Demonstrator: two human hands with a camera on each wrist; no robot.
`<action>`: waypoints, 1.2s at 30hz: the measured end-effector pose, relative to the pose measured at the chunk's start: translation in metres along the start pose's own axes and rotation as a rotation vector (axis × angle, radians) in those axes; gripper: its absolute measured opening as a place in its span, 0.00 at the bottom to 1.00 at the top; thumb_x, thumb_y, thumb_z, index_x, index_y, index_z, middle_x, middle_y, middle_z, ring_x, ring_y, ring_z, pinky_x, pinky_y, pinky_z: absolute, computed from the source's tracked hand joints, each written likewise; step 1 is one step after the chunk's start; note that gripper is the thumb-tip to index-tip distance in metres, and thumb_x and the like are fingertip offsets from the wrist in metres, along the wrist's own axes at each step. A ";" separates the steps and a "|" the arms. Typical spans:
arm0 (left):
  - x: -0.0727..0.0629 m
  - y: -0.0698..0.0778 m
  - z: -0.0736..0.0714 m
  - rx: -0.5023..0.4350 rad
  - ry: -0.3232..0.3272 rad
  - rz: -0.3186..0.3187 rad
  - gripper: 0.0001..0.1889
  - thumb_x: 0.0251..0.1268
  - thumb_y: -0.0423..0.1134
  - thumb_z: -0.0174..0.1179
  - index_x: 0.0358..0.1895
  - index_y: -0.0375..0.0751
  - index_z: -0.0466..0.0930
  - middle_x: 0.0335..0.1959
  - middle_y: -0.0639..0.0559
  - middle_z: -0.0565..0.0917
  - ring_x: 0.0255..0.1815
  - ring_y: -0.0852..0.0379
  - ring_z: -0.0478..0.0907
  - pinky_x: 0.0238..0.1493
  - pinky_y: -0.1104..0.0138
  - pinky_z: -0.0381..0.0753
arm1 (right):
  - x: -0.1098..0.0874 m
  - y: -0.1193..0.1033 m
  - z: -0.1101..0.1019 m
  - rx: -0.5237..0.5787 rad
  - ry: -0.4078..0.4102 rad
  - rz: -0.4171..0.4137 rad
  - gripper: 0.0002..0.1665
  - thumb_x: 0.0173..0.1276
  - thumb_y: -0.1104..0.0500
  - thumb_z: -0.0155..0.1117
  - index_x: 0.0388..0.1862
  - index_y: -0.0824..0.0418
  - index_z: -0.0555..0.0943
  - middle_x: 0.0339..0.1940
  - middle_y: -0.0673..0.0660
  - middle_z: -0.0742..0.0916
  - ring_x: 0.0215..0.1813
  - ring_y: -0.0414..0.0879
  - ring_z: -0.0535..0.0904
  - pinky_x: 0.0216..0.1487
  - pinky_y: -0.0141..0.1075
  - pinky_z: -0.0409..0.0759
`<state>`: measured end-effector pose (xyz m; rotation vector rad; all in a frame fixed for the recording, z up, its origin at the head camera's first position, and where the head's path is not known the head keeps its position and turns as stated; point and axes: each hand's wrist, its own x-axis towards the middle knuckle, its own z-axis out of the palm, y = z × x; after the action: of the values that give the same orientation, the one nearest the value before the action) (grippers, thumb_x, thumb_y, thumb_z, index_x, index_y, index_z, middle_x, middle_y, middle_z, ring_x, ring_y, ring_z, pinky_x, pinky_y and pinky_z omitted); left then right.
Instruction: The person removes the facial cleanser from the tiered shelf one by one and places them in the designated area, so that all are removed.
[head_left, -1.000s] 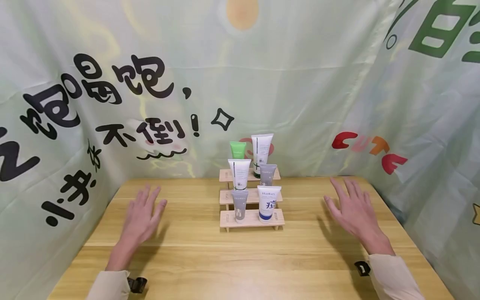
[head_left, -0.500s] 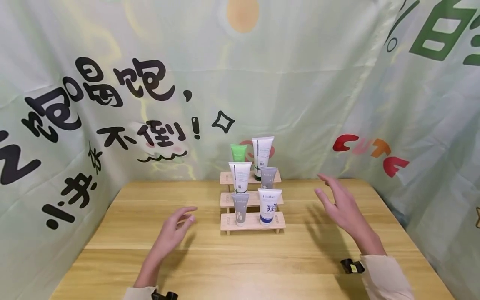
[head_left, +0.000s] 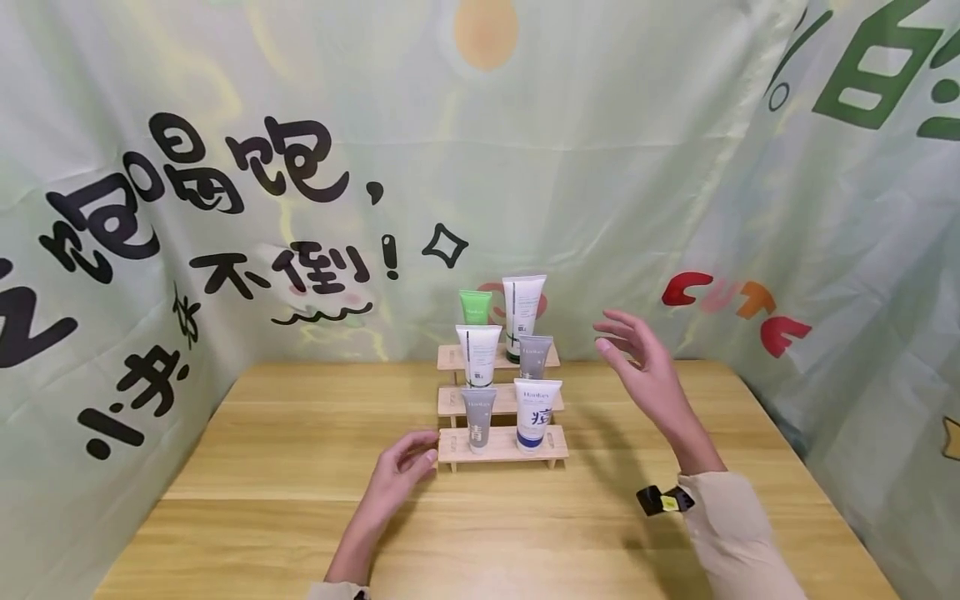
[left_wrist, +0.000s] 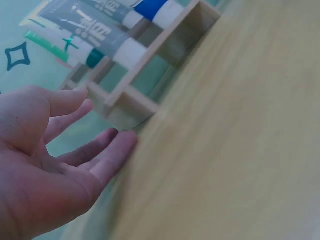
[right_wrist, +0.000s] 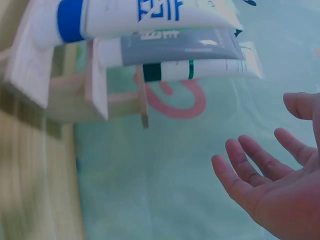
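A three-step wooden stand (head_left: 504, 452) carries several upright squeeze tubes. On the bottom step are a grey tube (head_left: 478, 417) and a white tube with a blue band (head_left: 536, 412). The middle step bears a white tube (head_left: 480, 354) and another grey tube (head_left: 534, 354); at the top are a green tube (head_left: 476, 308) and a tall white tube (head_left: 522, 308). My left hand (head_left: 401, 471) is beside the stand's lower left end, fingers loosely bent; whether it touches is unclear. My right hand (head_left: 645, 371), holding nothing, hovers right of the stand, fingers relaxed and apart from the tubes.
The stand rests on a wood-grain table (head_left: 247, 508). Behind and along both sides hangs a pale green printed cloth (head_left: 600, 208). A dark band with a small device (head_left: 663, 500) sits by my right sleeve.
From wide apart over the table, both hands have moved inward: the left rightward to the stand's lower left end, the right leftward and slightly up. The stand and tubes stay put.
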<state>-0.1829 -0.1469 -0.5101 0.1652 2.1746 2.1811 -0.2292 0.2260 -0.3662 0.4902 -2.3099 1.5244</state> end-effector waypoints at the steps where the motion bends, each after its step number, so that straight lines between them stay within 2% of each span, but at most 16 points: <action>1: 0.000 -0.003 0.003 -0.018 -0.004 -0.009 0.18 0.72 0.30 0.62 0.62 0.30 0.78 0.63 0.34 0.78 0.60 0.40 0.79 0.56 0.59 0.89 | 0.003 -0.001 0.002 0.019 0.000 0.008 0.30 0.80 0.54 0.60 0.77 0.52 0.67 0.68 0.60 0.80 0.68 0.56 0.76 0.60 0.23 0.78; 6: 0.002 -0.011 0.013 -0.059 -0.013 -0.015 0.19 0.71 0.29 0.63 0.62 0.29 0.77 0.63 0.32 0.76 0.59 0.43 0.81 0.57 0.61 0.88 | 0.016 -0.005 0.011 0.104 -0.008 0.052 0.32 0.79 0.51 0.61 0.77 0.54 0.66 0.68 0.60 0.80 0.69 0.57 0.75 0.61 0.25 0.81; 12: 0.003 -0.012 0.021 -0.104 0.025 -0.004 0.16 0.71 0.27 0.62 0.60 0.27 0.79 0.64 0.32 0.76 0.54 0.47 0.82 0.56 0.60 0.89 | 0.033 -0.006 0.024 0.157 -0.022 0.096 0.33 0.78 0.49 0.63 0.77 0.55 0.66 0.68 0.61 0.80 0.66 0.55 0.78 0.62 0.33 0.84; 19: 0.004 -0.013 0.027 -0.092 0.089 -0.002 0.16 0.67 0.25 0.65 0.57 0.28 0.82 0.62 0.33 0.78 0.55 0.45 0.81 0.53 0.64 0.89 | 0.050 -0.010 0.038 0.232 -0.043 0.096 0.33 0.77 0.50 0.64 0.75 0.59 0.68 0.68 0.66 0.79 0.67 0.57 0.77 0.66 0.50 0.83; 25: 0.003 -0.016 0.025 -0.091 0.071 0.010 0.17 0.65 0.24 0.66 0.57 0.28 0.82 0.61 0.32 0.79 0.57 0.40 0.80 0.54 0.64 0.89 | 0.059 -0.009 0.045 0.263 -0.070 0.132 0.34 0.77 0.50 0.65 0.76 0.57 0.68 0.70 0.66 0.77 0.67 0.58 0.76 0.65 0.60 0.81; 29: 0.002 -0.017 0.023 -0.112 0.070 -0.011 0.18 0.65 0.25 0.67 0.58 0.27 0.81 0.63 0.31 0.78 0.60 0.39 0.79 0.55 0.63 0.88 | 0.065 -0.010 0.049 0.317 -0.098 0.197 0.32 0.77 0.53 0.65 0.75 0.56 0.67 0.70 0.64 0.76 0.69 0.59 0.74 0.67 0.63 0.78; 33: 0.003 -0.017 0.022 -0.126 0.065 -0.028 0.19 0.65 0.26 0.67 0.59 0.27 0.81 0.64 0.32 0.77 0.61 0.39 0.78 0.56 0.63 0.88 | 0.073 -0.012 0.055 0.375 -0.106 0.279 0.31 0.77 0.58 0.64 0.75 0.56 0.67 0.69 0.63 0.76 0.69 0.60 0.72 0.67 0.62 0.79; 36: 0.003 -0.017 0.020 -0.115 0.075 -0.015 0.19 0.65 0.26 0.68 0.59 0.28 0.81 0.64 0.32 0.77 0.61 0.40 0.79 0.56 0.64 0.88 | 0.080 -0.012 0.060 0.361 -0.128 0.306 0.31 0.77 0.59 0.64 0.75 0.57 0.66 0.70 0.64 0.75 0.70 0.60 0.72 0.67 0.60 0.80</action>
<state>-0.1839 -0.1262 -0.5272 0.0623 2.0723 2.3325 -0.2992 0.1573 -0.3427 0.3375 -2.2894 2.1345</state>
